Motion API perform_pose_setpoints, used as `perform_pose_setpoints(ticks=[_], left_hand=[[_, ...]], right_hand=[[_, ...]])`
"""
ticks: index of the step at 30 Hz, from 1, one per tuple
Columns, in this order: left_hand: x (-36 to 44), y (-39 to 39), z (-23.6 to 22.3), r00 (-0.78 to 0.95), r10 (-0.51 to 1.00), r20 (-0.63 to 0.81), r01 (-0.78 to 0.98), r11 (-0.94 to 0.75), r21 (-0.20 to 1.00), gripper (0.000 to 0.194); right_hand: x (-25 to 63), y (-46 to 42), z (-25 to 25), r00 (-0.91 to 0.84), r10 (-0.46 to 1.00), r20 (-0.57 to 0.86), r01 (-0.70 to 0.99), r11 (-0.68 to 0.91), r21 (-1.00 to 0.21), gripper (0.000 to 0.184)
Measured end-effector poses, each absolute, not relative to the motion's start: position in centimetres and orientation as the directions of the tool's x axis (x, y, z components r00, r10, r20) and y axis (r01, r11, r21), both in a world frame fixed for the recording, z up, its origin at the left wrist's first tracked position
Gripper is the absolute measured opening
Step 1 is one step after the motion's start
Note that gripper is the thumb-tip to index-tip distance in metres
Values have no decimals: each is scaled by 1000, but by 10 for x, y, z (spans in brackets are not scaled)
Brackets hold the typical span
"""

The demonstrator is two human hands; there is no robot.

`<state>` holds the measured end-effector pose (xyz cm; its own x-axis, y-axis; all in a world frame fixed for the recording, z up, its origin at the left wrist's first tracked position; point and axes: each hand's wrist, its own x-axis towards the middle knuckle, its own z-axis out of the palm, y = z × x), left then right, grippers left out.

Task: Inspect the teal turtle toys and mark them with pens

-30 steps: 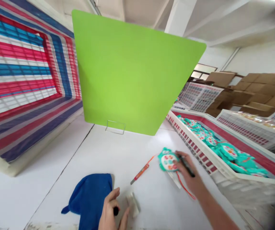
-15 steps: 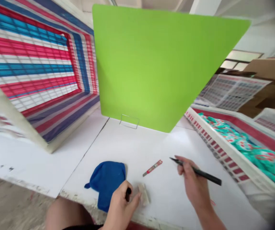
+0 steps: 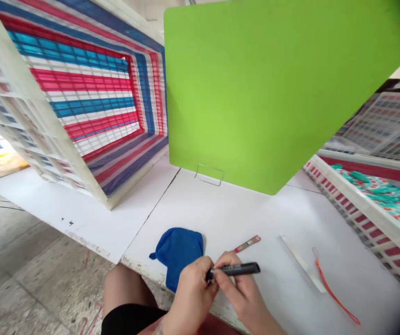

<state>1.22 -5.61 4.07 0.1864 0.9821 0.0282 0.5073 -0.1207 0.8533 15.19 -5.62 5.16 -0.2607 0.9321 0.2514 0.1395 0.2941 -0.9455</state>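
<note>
My right hand (image 3: 243,293) grips a black marker (image 3: 242,269) by its barrel, blunt end pointing right. My left hand (image 3: 193,291) is closed around a small black piece that looks like the marker's cap, and the marker's tip end meets it there. The hands touch near the table's front edge. Just left of them lies a blue cloth piece (image 3: 179,251) with a small tab, partly covered by my left hand. Behind my right hand is a slim red and grey stick-shaped item (image 3: 248,243), its near end hidden.
A green board (image 3: 256,93) stands upright on the white table (image 3: 144,242), a wire bracket (image 3: 209,176) at its base. At left is a crate (image 3: 98,186) with striped lining. To the right are a white strip (image 3: 303,265), a red cord (image 3: 336,293) and a basket (image 3: 353,214) of green-patterned items.
My right hand has brought the marker left and down to the cap in my left hand. The pale block beside my left hand no longer shows. The view has shifted left.
</note>
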Motion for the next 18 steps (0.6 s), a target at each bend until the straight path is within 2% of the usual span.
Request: perform_pose_setpoints(ticks=[2, 6, 9, 10, 12, 14, 16, 17, 18], left_hand=[[12, -59, 45, 210, 978, -12, 547, -107, 830, 15], [0, -64, 54, 345, 929, -131, 488, -59, 871, 17], [-15, -67, 58, 429, 893, -138, 480, -96, 872, 11], [-19, -67, 58, 434, 890, -139, 483, -100, 870, 14], [-27, -65, 57, 412, 902, -133, 445, -71, 893, 17], [-29, -63, 57, 337, 938, -85, 273, -11, 962, 16], [-27, -61, 60, 177, 983, -40, -101, 58, 993, 19], [-24, -60, 64, 78, 995, -64, -336, 87, 938, 21], [-21, -61, 69, -1, 993, -119, -556, 98, 825, 24]], right_hand=[[147, -57, 42, -244, 946, 215, 129, 252, -959, 20], [150, -55, 29, -243, 967, 77, 108, 105, -989, 24], [166, -53, 34, -284, 959, -18, 62, 0, -998, 31], [172, -52, 39, -298, 954, -44, 80, -20, -997, 32], [182, -52, 49, -332, 940, -81, 223, -5, -975, 28], [185, -55, 56, -378, 923, -69, 425, 107, -899, 16], [178, -61, 55, -429, 903, 29, 571, 296, -765, 10], [172, -65, 52, -451, 885, 115, 614, 401, -680, 14], [164, -68, 48, -476, 852, 216, 635, 503, -586, 18]])
